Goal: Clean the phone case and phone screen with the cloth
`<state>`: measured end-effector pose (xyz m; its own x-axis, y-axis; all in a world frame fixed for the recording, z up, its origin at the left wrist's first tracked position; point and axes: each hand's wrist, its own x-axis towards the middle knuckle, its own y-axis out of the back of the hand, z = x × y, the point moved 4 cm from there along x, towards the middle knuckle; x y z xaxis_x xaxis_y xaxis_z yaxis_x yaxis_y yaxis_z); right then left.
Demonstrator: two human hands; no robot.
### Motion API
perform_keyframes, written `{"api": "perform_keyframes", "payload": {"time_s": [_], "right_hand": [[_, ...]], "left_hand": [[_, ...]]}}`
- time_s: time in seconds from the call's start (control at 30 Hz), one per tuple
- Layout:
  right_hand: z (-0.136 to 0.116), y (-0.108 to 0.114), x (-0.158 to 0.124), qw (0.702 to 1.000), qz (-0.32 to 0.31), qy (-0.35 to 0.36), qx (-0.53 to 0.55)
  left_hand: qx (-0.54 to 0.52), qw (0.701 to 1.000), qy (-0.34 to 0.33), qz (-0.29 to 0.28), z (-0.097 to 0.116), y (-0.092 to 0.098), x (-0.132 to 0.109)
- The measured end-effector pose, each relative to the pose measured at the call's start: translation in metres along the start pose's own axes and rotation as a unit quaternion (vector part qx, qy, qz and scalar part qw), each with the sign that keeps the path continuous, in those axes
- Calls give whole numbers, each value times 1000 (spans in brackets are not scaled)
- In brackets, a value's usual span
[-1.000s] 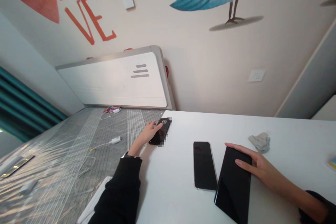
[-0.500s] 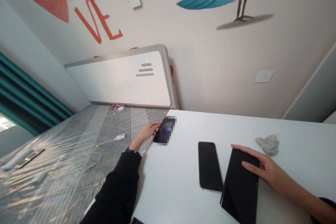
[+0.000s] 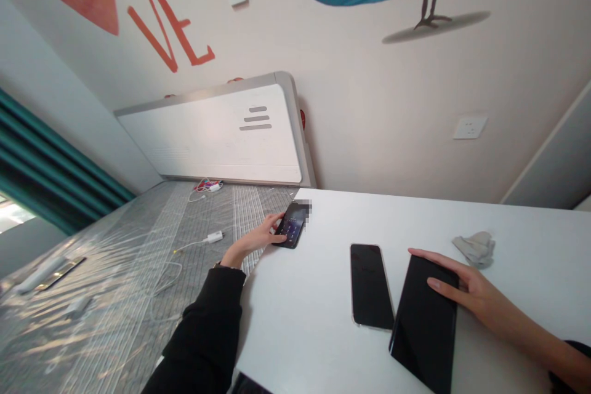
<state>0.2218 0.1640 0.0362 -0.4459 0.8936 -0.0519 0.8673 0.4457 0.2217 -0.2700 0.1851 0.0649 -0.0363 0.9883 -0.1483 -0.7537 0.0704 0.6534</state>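
Left hand (image 3: 259, 236), partly closed, holds a phone (image 3: 294, 223) at the left edge of the white table (image 3: 290, 314), keypad already lit (second phone (image 3: 370, 286) unlit), while the right hand (image 3: 480, 292), half-open, grips an unlit tablet (image 3: 425, 332).

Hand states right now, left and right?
Left hand: touching the lit phone; whether it grips can't be told.
Right hand: closed on the tablet's edge.

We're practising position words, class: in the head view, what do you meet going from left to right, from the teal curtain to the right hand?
Teal curtain → white charger plug → left hand → lit-screen phone → dark-screen phone → black tablet → right hand.
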Motion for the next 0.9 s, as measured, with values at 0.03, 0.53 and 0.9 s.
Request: {"api": "perform_keyframes", "payload": {"time_s": [0.03, 0.53, 0.9], "right_hand": [[0, 0, 0, 1000, -1, 1, 0], [3, 0, 0, 1000, -7, -1, 3], [0, 1, 0, 1000, -1, 17, -21]], "left_hand": [[-3, 1000, 1, 3, 1, -1, 2], [-45, 999, 21, 2, -11, 2, 7], [-52, 997, 26, -48, -11, 7, 4]]}}
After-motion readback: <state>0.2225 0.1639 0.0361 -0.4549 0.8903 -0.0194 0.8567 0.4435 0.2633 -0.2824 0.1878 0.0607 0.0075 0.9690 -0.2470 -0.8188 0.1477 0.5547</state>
